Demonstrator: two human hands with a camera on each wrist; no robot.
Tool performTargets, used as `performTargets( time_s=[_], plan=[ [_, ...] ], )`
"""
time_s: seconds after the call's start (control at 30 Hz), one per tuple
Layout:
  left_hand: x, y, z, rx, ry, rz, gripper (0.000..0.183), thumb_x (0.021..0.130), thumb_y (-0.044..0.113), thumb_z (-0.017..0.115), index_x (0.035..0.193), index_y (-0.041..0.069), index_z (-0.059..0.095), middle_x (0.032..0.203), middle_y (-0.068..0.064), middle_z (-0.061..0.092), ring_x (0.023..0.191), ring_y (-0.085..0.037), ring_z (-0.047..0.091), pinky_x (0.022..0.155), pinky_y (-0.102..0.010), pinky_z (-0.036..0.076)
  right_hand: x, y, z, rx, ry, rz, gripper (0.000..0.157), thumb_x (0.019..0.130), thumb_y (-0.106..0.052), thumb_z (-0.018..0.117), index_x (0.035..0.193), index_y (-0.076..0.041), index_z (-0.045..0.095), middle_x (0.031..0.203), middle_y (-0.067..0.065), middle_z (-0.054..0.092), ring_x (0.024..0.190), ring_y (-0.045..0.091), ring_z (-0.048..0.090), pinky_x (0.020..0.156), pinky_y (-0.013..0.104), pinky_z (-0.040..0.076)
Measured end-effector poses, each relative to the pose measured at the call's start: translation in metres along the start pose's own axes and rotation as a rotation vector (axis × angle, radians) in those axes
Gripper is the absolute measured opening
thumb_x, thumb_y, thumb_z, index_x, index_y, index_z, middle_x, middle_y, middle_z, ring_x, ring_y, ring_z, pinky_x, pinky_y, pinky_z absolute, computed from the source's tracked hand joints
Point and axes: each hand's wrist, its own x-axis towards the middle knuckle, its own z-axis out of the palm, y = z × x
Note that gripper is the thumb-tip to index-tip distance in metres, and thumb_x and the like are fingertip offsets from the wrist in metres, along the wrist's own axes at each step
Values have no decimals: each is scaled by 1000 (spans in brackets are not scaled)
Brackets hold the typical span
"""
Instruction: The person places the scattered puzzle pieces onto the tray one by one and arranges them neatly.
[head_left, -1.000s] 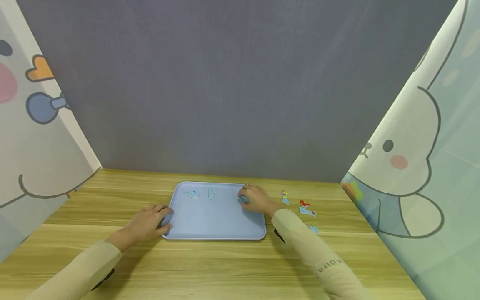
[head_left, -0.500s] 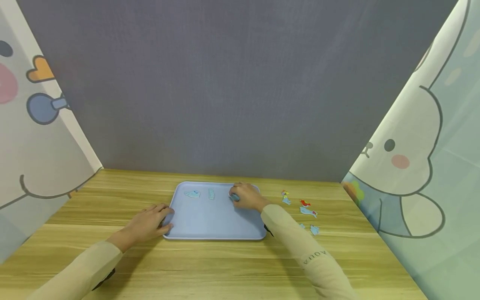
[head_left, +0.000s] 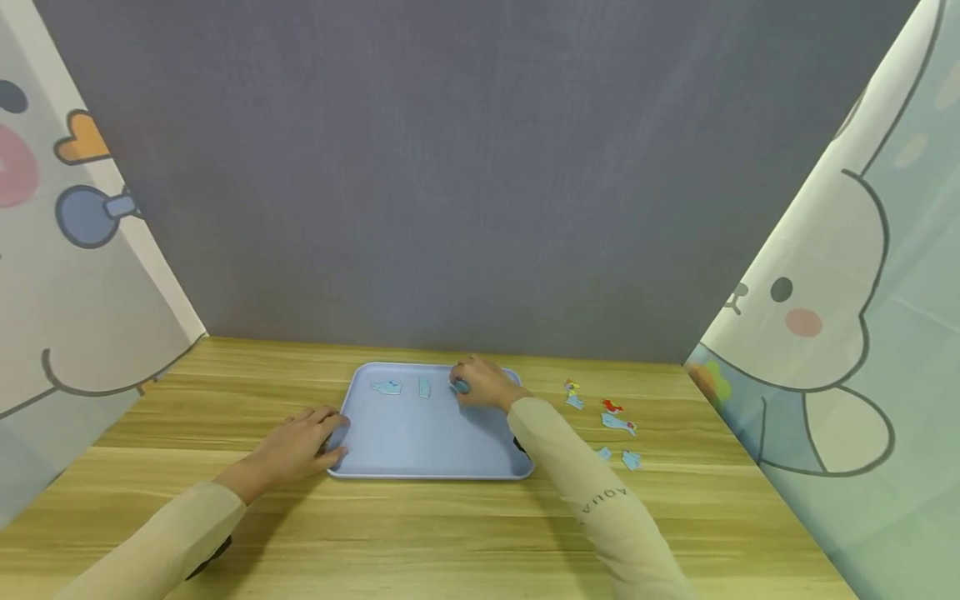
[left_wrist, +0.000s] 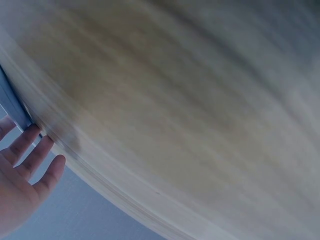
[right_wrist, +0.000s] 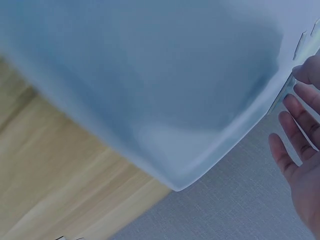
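A light blue tray (head_left: 427,442) lies on the wooden table. My left hand (head_left: 296,443) rests at its left rim, fingers extended; in the left wrist view the fingertips (left_wrist: 46,140) touch the tray's edge. Over the tray's back right part my right hand (head_left: 486,385) pinches a flat light-blue piece (head_left: 461,387). In the right wrist view this piece (right_wrist: 281,94) shows edge-on between thumb and fingers. Two other flat light-blue pieces lie along the tray's back: an irregular piece (head_left: 387,387) at left and a narrow rectangular piece (head_left: 424,387) just left of my right hand.
Right of the tray, several small flat pieces lie on the table (head_left: 420,533), among them a yellow piece (head_left: 572,385), a red piece (head_left: 612,406) and a long blue piece (head_left: 618,422). A grey panel (head_left: 442,192) stands behind, with cartoon-printed sheets (head_left: 817,350) at both sides.
My right hand has moved left across the tray with the light-blue piece, closer to the narrow piece. The left hand has stayed at the rim.
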Motion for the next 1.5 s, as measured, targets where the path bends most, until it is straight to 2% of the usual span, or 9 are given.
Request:
performTargets(
  time_s=[0.47, 0.7, 0.87, 1.23, 1.5],
  plan=[
    [0, 0, 1, -7, 10, 11, 41, 82, 33, 66, 113, 6, 59, 114, -13, 56, 102, -37, 56, 78, -56, 48, 14, -3, 7, 33, -18, 85, 27, 78, -18, 70, 105, -12, 67, 114, 0, 62, 106, 17, 53, 96, 31, 42],
    [0, 0, 0, -2, 6, 6, 42, 82, 33, 66, 113, 5, 59, 114, -13, 56, 101, -37, 57, 77, -55, 49, 18, -7, 9, 13, -35, 71, 29, 79, -19, 69, 107, -12, 66, 114, 0, 62, 108, 17, 53, 98, 31, 41],
    [0, 3, -2, 1, -11, -3, 43, 82, 34, 65, 113, 5, 59, 115, -14, 56, 101, -37, 57, 76, -56, 49, 20, -7, 13, 12, -16, 61, 28, 78, -19, 70, 105, -12, 67, 112, 0, 63, 107, 16, 54, 97, 31, 42],
    [-1, 4, -3, -5, -2, -4, 42, 82, 33, 66, 113, 5, 59, 114, -14, 57, 99, -37, 58, 75, -56, 49, 22, -5, 22, -10, 33, 22, 25, 78, -20, 69, 101, -12, 67, 107, 0, 63, 103, 16, 54, 93, 29, 44],
    [-1, 2, 0, 5, -4, -10, 43, 82, 33, 66, 114, 4, 59, 115, -14, 56, 102, -37, 57, 77, -57, 49, 21, -6, 24, -39, 36, 22, 23, 79, -19, 68, 100, -12, 67, 103, 0, 62, 97, 14, 54, 89, 30, 45]
  ],
)
